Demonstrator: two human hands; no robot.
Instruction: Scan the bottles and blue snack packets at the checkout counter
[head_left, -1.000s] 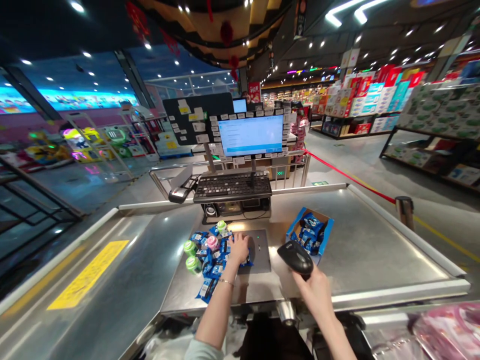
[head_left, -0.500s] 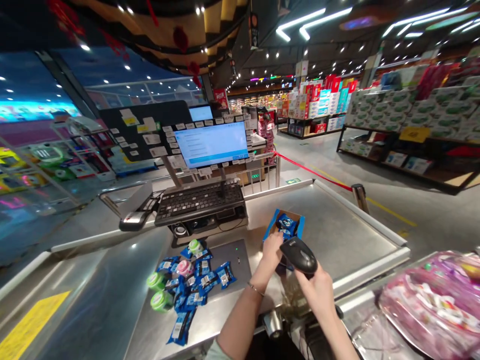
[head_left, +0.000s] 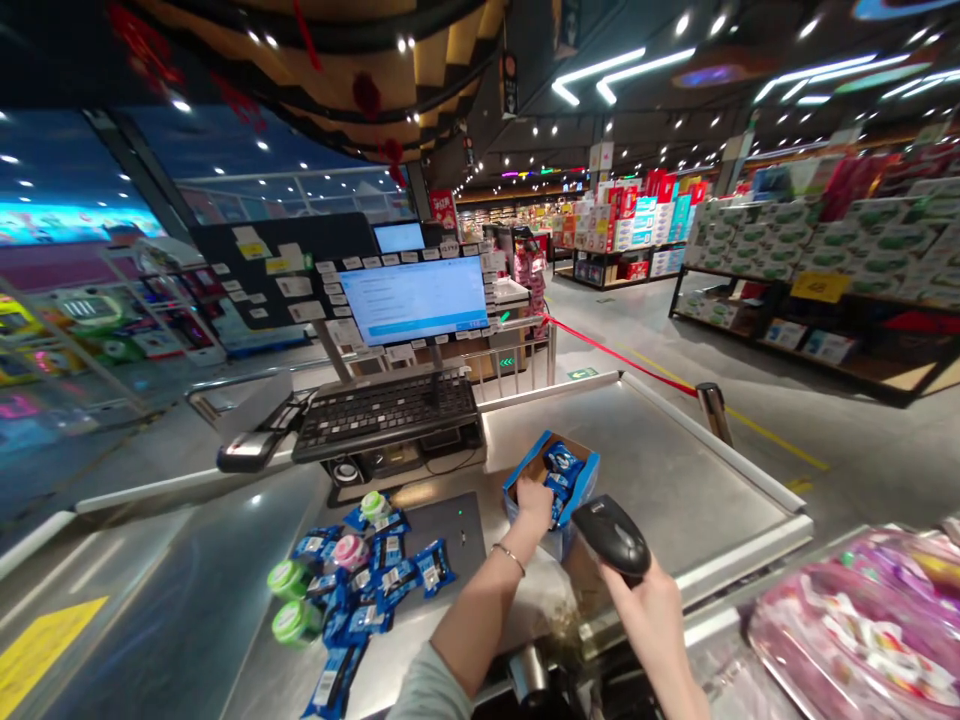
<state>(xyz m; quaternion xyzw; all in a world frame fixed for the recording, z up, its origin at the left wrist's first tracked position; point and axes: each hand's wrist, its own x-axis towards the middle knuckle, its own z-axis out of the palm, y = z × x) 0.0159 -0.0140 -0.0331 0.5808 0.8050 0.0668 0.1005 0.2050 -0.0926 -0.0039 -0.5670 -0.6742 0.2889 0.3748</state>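
My left hand [head_left: 533, 500] reaches into a blue open-topped box [head_left: 586, 500], its fingertips hidden inside. Blue packets [head_left: 563, 462] lie in that box, just right of my fingers. My right hand [head_left: 646, 600] is wrapped round a black barcode scanner [head_left: 611, 535], whose head sits beside the box's near right corner. On the counter to the left, several small blue packets [head_left: 397, 580] form a loose pile. Among them are green-lidded round containers [head_left: 297, 622] and a pink one [head_left: 349, 552].
Behind the pile stands a keyboard [head_left: 386, 412] below a lit monitor [head_left: 416, 298]. A raised metal edge [head_left: 712, 465] borders the counter on the right. Pink plastic-wrapped goods [head_left: 862, 620] lie at the lower right. A metal cylinder [head_left: 529, 672] is near my left forearm.
My left hand has shifted left and down within the box, and the box has moved slightly left. The scanner has moved a little right and down in my right hand.
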